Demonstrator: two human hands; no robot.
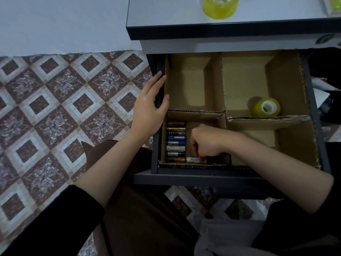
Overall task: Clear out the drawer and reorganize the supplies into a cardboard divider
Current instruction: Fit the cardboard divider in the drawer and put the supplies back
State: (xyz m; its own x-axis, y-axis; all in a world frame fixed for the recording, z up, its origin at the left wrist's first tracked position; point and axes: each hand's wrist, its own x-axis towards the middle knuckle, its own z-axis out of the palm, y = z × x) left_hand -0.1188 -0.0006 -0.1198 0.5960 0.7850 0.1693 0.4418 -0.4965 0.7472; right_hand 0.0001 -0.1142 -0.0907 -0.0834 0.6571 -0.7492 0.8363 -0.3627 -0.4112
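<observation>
Cardboard divider [224, 111] is sitting inside the open drawer [199, 177], splitting it into several brown compartments. In the near-left compartment the right hand [204, 143], fingers curled downward, is pinching a white battery [193, 159] lying against the near wall. Just beside it, a row of batteries [176, 141] is lying along the left wall. The left hand [149, 104] is resting on the drawer's left rim, fingers straight, thumb reaching inside. A yellow tape roll [266, 107] is lying in the far-right compartment, and a second tape roll [220, 6] is standing on the desktop [166, 21] above.

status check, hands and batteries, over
Left hand rests on drawer side. Right hand pinches white battery, near-left divider compartment, beside battery row. Tape roll far right, clear.
</observation>
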